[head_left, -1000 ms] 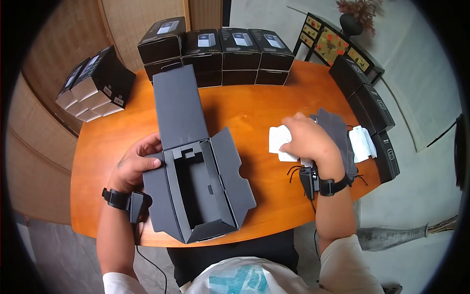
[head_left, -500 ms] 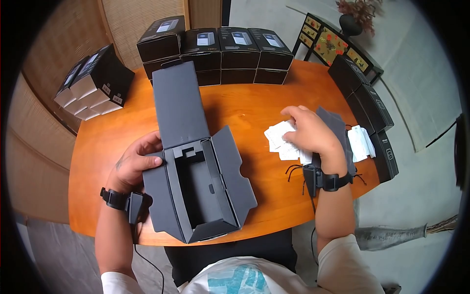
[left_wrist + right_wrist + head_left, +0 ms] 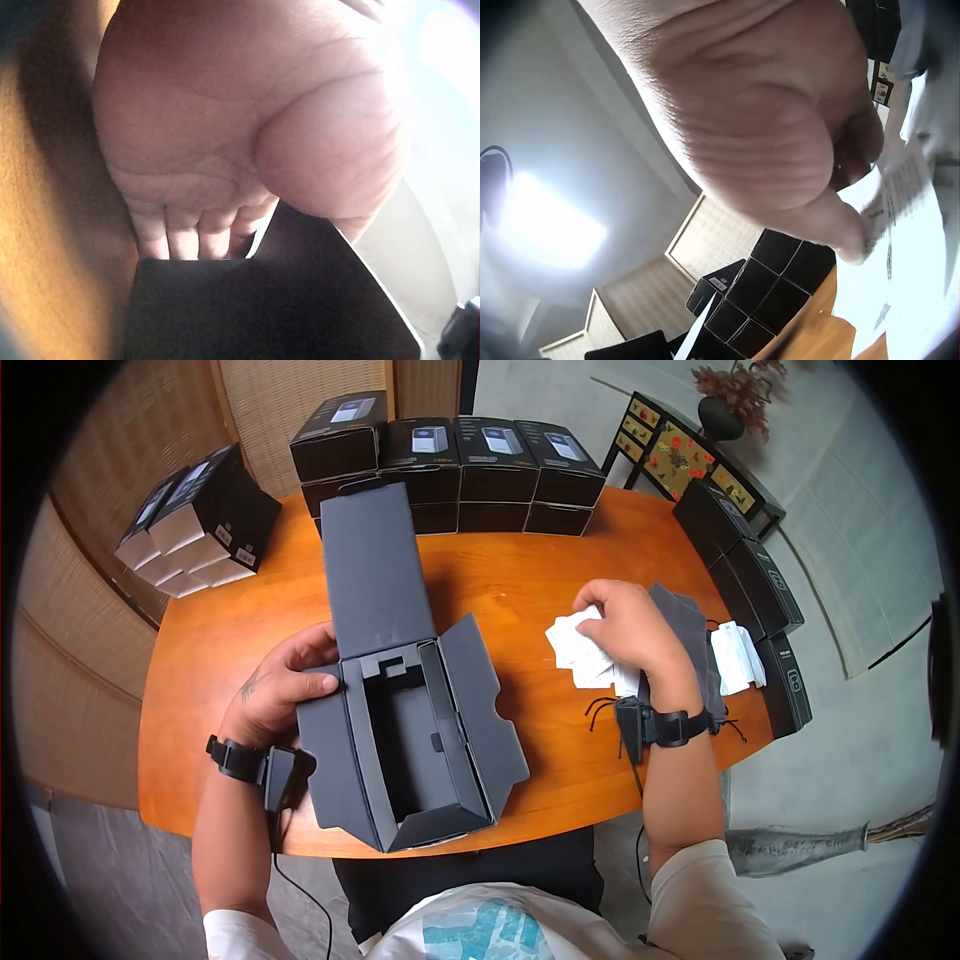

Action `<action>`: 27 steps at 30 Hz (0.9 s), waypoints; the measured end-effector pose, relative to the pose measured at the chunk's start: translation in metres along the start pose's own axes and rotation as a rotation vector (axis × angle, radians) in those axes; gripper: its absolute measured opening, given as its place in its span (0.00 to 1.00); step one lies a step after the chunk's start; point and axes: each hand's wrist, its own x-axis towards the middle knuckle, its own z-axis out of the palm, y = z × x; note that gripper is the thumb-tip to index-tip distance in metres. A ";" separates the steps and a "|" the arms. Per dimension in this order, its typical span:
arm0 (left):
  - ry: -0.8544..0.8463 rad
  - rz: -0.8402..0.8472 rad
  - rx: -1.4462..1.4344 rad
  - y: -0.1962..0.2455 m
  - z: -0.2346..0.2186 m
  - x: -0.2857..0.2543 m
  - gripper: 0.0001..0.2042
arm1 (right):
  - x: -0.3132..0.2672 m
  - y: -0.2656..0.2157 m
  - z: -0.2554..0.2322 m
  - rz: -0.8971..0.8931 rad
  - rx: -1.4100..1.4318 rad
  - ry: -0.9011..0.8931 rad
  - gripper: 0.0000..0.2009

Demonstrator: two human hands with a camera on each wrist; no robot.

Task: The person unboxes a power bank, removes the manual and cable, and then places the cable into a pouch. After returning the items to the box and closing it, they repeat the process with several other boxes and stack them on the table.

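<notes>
A dark grey cardboard box (image 3: 335, 770) lies with its lid (image 3: 375, 570) tipped back and its side flaps spread, showing an inner compartment with no contents in sight. My left hand (image 3: 288, 685) grips its left side, thumb on the flap and fingers underneath. In the left wrist view those fingers (image 3: 184, 229) pass behind the dark panel (image 3: 277, 315). My right hand (image 3: 635, 628) pinches at a loose pile of white printed leaflets (image 3: 577, 650); the right wrist view has the thumb on a leaflet (image 3: 889, 247) with the fingers curled behind it.
Grey drawstring pouches (image 3: 685, 615) lie beside the right hand, with more folded white leaflets (image 3: 735, 660) beyond. Black boxes (image 3: 425, 475) stand stacked at the back, others (image 3: 200, 525) at the left and a row (image 3: 755, 580) along the right edge of the wooden table (image 3: 490, 580).
The right hand lifted its fingers off the leaflets, then lowered and curled them onto the pile. The leaflets have fanned out a little. The left hand keeps its grip on the box.
</notes>
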 end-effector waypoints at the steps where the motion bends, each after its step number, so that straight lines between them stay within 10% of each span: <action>1: -0.001 -0.003 0.002 0.001 0.000 0.000 0.36 | 0.000 -0.002 -0.003 0.042 0.025 0.004 0.12; 8: -0.034 -0.004 -0.017 0.002 0.003 0.000 0.34 | -0.006 0.016 -0.009 -0.146 0.030 0.222 0.05; 17: -0.128 0.015 -0.038 0.000 -0.006 0.002 0.31 | -0.030 -0.046 -0.001 -0.194 0.948 0.052 0.06; 21: -0.144 0.022 -0.041 -0.004 -0.009 0.004 0.31 | -0.067 -0.098 0.008 -0.235 0.768 -0.181 0.12; 27: -0.156 0.017 -0.058 -0.003 -0.007 0.004 0.32 | -0.101 -0.132 0.054 -0.685 0.006 0.027 0.13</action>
